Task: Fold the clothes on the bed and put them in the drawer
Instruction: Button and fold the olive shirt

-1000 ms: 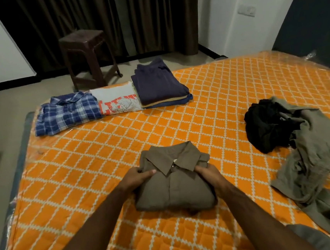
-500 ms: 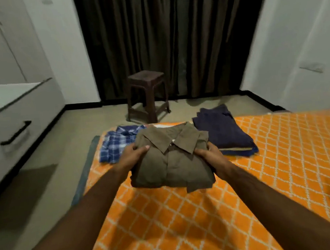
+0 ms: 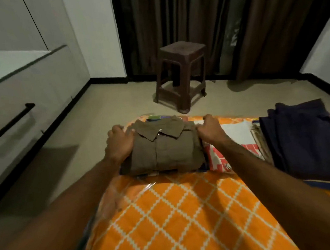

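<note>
A folded olive-brown collared shirt (image 3: 162, 151) lies near the far corner of the orange-patterned bed (image 3: 175, 220), on top of the folded plaid shirt, of which only a thin edge shows beneath. My left hand (image 3: 119, 143) grips the shirt's left side. My right hand (image 3: 211, 131) grips its right side, fingers curled. Beside it lie a folded white and red printed T-shirt (image 3: 236, 144) and a stack of folded navy clothes (image 3: 306, 141). A white drawer front with a black handle (image 3: 8, 121) stands open at the left.
A dark brown plastic stool (image 3: 181, 75) stands on the floor beyond the bed, in front of dark curtains (image 3: 210, 19). Beige floor (image 3: 92, 131) lies between the bed and the drawer unit. White walls flank the curtains.
Both hands lifted the olive shirt from the middle of the bed, carried it toward the far corner and set it on the plaid shirt. The view swung left, and the drawer came into sight.
</note>
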Motion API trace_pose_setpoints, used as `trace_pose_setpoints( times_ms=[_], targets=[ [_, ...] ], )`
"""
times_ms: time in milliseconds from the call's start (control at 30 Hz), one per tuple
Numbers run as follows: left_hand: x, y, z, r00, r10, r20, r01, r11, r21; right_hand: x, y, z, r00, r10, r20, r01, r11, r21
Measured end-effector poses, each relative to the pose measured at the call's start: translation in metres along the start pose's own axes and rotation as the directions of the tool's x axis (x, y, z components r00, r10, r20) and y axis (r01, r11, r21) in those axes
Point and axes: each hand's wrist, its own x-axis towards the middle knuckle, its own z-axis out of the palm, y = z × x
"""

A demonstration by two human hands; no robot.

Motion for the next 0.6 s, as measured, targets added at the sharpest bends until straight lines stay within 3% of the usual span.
trace_pose_setpoints(
  times_ms=[67, 133, 233, 400, 600],
  targets=[
    [0.002, -0.002, 0.018, 0.965, 0.254, -0.069, -0.233, 0.945, 0.232, 0.002, -0.007, 0.01, 0.955, -0.275, -0.113, 0.251, 0.949, -0.192],
    [0.004, -0.002, 0.038, 0.886, 0.46, 0.063, -0.445, 0.802, 0.399, 0.001, -0.018, 0.026, 0.885, -0.465, -0.007, 0.449, 0.86, -0.243],
    [0.0, -0.021, 0.073, 0.872, 0.417, 0.258, -0.486, 0.66, 0.573, 0.002, -0.001, 0.077, 0.873, -0.445, 0.197, 0.487, 0.797, -0.358],
    [-0.006, -0.048, 0.102, 0.848, 0.487, 0.211, -0.493, 0.575, 0.653, 0.003, 0.048, 0.123, 0.881, -0.468, 0.073, 0.457, 0.798, -0.393],
    [-0.014, -0.025, 0.086, 0.895, 0.301, 0.33, -0.446, 0.559, 0.7, -0.021, 0.03, 0.095, 0.897, -0.349, 0.27, 0.432, 0.82, -0.375]
  ],
)
